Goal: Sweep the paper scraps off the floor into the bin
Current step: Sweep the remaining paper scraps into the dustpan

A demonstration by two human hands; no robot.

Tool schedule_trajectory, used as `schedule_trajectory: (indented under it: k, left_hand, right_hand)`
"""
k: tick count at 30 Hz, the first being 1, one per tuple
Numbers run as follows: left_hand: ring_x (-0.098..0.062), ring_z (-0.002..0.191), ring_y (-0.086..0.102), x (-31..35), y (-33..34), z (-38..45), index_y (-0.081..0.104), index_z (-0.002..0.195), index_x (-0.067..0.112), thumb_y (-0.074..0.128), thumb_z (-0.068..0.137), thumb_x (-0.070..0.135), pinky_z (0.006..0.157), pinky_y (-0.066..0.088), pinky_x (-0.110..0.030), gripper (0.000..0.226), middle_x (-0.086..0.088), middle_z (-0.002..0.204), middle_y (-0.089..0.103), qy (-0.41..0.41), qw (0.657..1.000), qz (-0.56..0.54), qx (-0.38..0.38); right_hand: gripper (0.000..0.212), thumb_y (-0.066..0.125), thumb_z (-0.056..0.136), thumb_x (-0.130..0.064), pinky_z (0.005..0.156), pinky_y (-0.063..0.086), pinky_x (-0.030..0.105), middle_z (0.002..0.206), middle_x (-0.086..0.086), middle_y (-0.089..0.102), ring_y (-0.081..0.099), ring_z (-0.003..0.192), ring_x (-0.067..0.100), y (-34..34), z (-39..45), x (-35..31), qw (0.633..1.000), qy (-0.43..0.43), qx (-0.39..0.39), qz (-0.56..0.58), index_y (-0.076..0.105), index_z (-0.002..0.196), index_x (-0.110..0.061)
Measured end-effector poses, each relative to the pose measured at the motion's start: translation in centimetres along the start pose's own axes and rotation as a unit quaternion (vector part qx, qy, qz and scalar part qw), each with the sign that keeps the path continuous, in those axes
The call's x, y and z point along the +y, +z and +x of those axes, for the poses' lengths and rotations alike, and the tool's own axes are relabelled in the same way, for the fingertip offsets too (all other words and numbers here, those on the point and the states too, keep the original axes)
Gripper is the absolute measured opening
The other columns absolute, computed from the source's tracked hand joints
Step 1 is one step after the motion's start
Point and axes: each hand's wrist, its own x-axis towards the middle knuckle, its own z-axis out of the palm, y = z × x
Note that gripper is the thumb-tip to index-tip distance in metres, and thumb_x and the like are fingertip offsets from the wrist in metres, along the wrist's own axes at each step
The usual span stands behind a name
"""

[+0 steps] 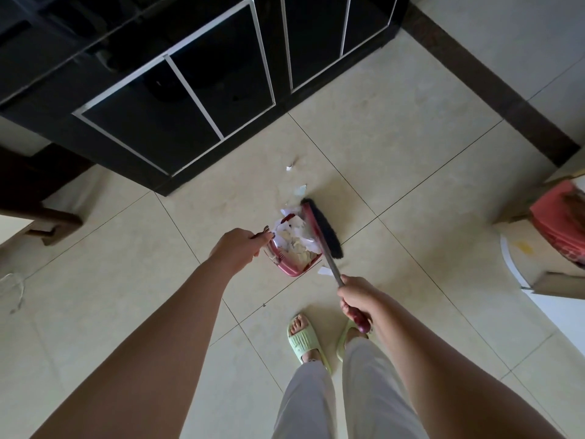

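Here, on the tiled floor [411, 147], the right hand [356, 299] wraps the broom [323, 229] by its stiff handle; the left hand [237, 248] grips the light dustpan [292, 248]. Paper scraps [296, 237], featherweight and likely to flutter, mostly fill the pan; a few lie just beyond.

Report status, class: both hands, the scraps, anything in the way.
Left hand grips red plastic dustpan; right hand grips broom handle. Most white paper scraps in pan; few loose beyond. Nothing blocking.
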Motion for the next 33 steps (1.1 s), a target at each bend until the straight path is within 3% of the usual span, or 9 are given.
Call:
schedule_trajectory:
  k: [1,3,5,11,16,22,26,31,33]
  left_hand:
    - [-0.017,0.044,0.040,-0.2,0.1,-0.1,0.066,0.068,0.008,0.059,0.079,0.065,0.055,0.032,-0.027,0.058,0.007,0.045,0.046,0.003,1.000,0.004,0.003]
    - [-0.019,0.045,0.042,-0.6,0.4,-0.4,0.062,0.063,0.011,0.058,0.082,0.063,0.057,0.035,-0.028,0.055,0.006,0.044,0.046,0.013,1.000,0.020,0.004]
    - [-0.019,0.046,0.044,-0.8,0.9,-0.8,0.060,0.062,0.013,0.057,0.084,0.062,0.058,0.037,-0.028,0.054,0.005,0.045,0.047,0.020,0.999,0.034,0.003]
    - [-0.021,0.052,0.042,-0.3,0.6,-2.2,0.059,0.065,0.012,0.054,0.084,0.064,0.058,0.035,-0.032,0.055,-0.001,0.054,0.047,0.064,0.996,0.054,0.002]
    - [-0.020,0.052,0.040,2.0,0.7,-3.8,0.059,0.066,0.013,0.054,0.080,0.068,0.058,0.034,-0.032,0.058,-0.001,0.054,0.046,0.100,0.991,0.083,-0.026]
    - [-0.021,0.048,0.040,7.1,4.1,-6.8,0.059,0.065,0.009,0.058,0.085,0.060,0.058,0.034,-0.032,0.055,-0.003,0.054,0.049,0.162,0.977,0.119,-0.071]
    - [-0.020,0.048,0.043,10.6,7.8,-9.1,0.062,0.067,0.008,0.058,0.083,0.062,0.056,0.035,-0.031,0.057,-0.001,0.055,0.053,0.191,0.965,0.148,-0.104]
    - [-0.017,0.042,0.036,13.5,13.5,-14.0,0.060,0.066,0.009,0.058,0.086,0.059,0.048,0.028,-0.027,0.054,0.001,0.049,0.045,0.239,0.945,0.173,-0.144]
    - [-0.017,0.043,0.036,13.8,16.4,-16.8,0.059,0.064,0.009,0.058,0.087,0.058,0.050,0.029,-0.028,0.054,0.002,0.047,0.044,0.269,0.931,0.193,-0.154]
  right_hand:
    - [0.049,0.026,0.089,-0.003,0.038,0.040,0.024,0.060,0.005,0.047,0.042,0.042,0.017,0.3,0.2,0.1,1.000,0.001,0.000,-0.031,0.044,0.132,-0.017]
    - [0.062,0.026,0.086,-0.002,0.045,0.045,0.030,0.066,0.010,0.053,0.047,0.047,0.020,0.9,0.3,0.4,0.996,0.004,-0.011,-0.092,0.035,0.146,-0.017]
    - [0.062,0.026,0.085,-0.002,0.051,0.047,0.034,0.071,0.012,0.056,0.050,0.051,0.023,1.2,0.1,0.5,0.993,0.009,-0.009,-0.120,0.037,0.145,-0.016]
    - [0.071,0.026,0.084,-0.002,0.050,0.045,0.030,0.066,0.008,0.055,0.045,0.049,0.019,1.3,-1.5,1.2,0.994,-0.012,0.008,-0.108,0.029,0.149,-0.030]
    - [0.070,0.032,0.084,-0.002,0.052,0.046,0.032,0.072,0.011,0.058,0.049,0.053,0.021,0.0,-4.5,2.8,0.996,-0.031,0.036,-0.079,0.031,0.150,-0.025]
    - [0.046,0.034,0.080,-0.003,0.044,0.039,0.026,0.063,0.014,0.056,0.046,0.040,0.019,-2.9,-8.4,6.9,0.996,-0.028,0.084,-0.014,0.062,0.117,0.001]
    - [0.021,0.037,0.084,-0.003,0.043,0.041,0.025,0.056,0.012,0.057,0.048,0.036,0.019,-4.6,-11.2,10.8,0.994,-0.019,0.103,0.027,0.057,0.088,0.003]
    - [0.022,0.038,0.089,-0.004,0.037,0.036,0.021,0.058,0.009,0.055,0.046,0.036,0.017,-6.6,-14.2,18.3,0.987,-0.013,0.136,0.086,0.052,0.104,0.002]
    - [0.019,0.038,0.088,-0.004,0.039,0.038,0.023,0.058,0.009,0.056,0.049,0.040,0.018,-6.7,-15.8,22.0,0.982,-0.011,0.150,0.115,0.053,0.099,0.002]
